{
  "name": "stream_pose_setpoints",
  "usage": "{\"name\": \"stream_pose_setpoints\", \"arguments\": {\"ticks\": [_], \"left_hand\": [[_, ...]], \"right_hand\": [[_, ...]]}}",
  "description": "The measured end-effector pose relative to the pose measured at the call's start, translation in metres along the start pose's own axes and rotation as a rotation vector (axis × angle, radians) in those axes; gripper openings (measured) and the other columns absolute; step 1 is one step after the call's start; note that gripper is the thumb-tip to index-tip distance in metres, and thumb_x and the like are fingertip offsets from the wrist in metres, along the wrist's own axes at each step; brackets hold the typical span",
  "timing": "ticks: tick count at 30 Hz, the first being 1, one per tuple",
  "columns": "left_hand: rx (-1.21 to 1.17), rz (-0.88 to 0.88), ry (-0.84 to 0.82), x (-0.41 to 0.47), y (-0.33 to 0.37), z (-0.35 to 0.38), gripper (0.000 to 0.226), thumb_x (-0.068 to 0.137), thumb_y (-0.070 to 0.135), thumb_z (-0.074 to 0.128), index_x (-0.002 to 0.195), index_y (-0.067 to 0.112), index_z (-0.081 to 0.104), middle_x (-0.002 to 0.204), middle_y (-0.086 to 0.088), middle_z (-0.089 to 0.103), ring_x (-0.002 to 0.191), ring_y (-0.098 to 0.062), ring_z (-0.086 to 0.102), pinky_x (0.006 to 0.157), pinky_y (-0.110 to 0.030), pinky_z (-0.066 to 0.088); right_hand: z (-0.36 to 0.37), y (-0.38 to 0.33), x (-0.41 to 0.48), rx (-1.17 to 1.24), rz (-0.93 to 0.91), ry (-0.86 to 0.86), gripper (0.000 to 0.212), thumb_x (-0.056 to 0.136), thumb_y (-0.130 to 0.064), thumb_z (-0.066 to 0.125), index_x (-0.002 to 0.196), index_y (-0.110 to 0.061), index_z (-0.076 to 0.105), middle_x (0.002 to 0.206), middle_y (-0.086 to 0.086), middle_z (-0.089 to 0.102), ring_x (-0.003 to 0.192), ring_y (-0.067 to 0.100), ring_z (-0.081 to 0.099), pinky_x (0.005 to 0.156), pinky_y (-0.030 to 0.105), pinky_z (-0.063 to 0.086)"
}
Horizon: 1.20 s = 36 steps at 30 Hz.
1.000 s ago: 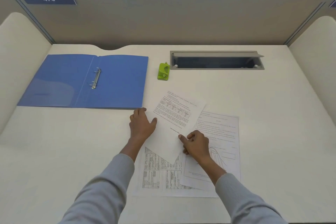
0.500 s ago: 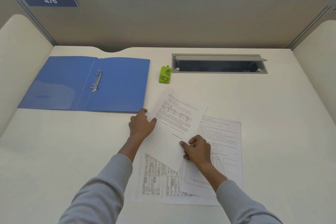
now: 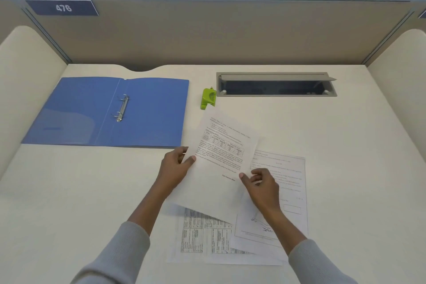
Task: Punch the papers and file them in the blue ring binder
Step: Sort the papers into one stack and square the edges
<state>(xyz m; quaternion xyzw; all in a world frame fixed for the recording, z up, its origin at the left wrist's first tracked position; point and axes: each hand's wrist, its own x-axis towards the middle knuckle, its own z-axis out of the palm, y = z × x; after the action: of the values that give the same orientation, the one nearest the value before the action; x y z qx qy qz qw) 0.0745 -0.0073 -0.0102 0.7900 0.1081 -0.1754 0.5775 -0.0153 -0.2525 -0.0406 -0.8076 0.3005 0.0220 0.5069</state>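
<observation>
- The left hand (image 3: 176,163) pinches the top sheet (image 3: 219,161) by its left edge and the right hand (image 3: 261,185) pinches its right, likely to lift it off the papers (image 3: 289,182) near the desk's (image 3: 345,145) front edge.
- The green punch (image 3: 208,98) waits just beyond, and the blue ring binder (image 3: 149,113) lies open, back-left.

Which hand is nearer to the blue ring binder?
Left. The left hand grips the lifted sheet just off the near right corner of the binder; the right hand pinches the sheet farther right.

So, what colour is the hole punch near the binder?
The hole punch is lime green; the head view shows it.
</observation>
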Motion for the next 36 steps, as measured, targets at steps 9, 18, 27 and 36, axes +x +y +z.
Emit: {"name": "stream_pose_setpoints", "arguments": {"ticks": [9,18,27,36], "left_hand": [[-0.459,-0.215,-0.141,-0.046,-0.015,0.002,0.029,0.095,0.013,0.068,0.123,0.016,0.065,0.114,-0.005,0.078,0.100,-0.033,0.075,0.083,-0.048,0.062],[-0.317,-0.235,-0.097,-0.039,-0.044,0.012,0.031,0.092,0.008,0.073,0.121,0.018,0.068,0.112,-0.003,0.078,0.102,-0.027,0.076,0.095,-0.051,0.058],[-0.119,-0.175,0.013,-0.048,-0.075,0.014,0.025,0.092,0.016,0.073,0.110,0.032,0.068,0.110,0.003,0.078,0.099,-0.021,0.075,0.093,-0.049,0.060],[0.002,-0.129,0.064,-0.049,-0.075,0.024,0.019,0.091,0.022,0.072,0.103,0.036,0.066,0.101,0.018,0.073,0.099,-0.015,0.072,0.097,-0.046,0.057]], "right_hand": [[-0.022,-0.008,-0.007,0.546,0.230,-0.262,0.033,0.092,-0.018,0.075,0.124,-0.015,0.064,0.112,0.005,0.079,0.104,0.030,0.075,0.093,0.052,0.060],[-0.027,0.005,-0.012,0.112,-0.028,-0.085,0.021,0.093,-0.025,0.074,0.111,-0.015,0.069,0.099,-0.001,0.075,0.093,0.016,0.072,0.081,0.032,0.059],[-0.076,0.040,0.009,-0.578,0.331,0.215,0.100,0.072,-0.068,0.078,0.143,-0.010,0.038,0.146,0.017,0.036,0.131,0.042,0.038,0.101,0.056,0.039],[-0.071,0.038,0.014,-0.586,0.450,0.174,0.105,0.066,-0.061,0.087,0.134,0.004,0.040,0.138,0.023,0.041,0.129,0.040,0.040,0.098,0.052,0.043]]}}
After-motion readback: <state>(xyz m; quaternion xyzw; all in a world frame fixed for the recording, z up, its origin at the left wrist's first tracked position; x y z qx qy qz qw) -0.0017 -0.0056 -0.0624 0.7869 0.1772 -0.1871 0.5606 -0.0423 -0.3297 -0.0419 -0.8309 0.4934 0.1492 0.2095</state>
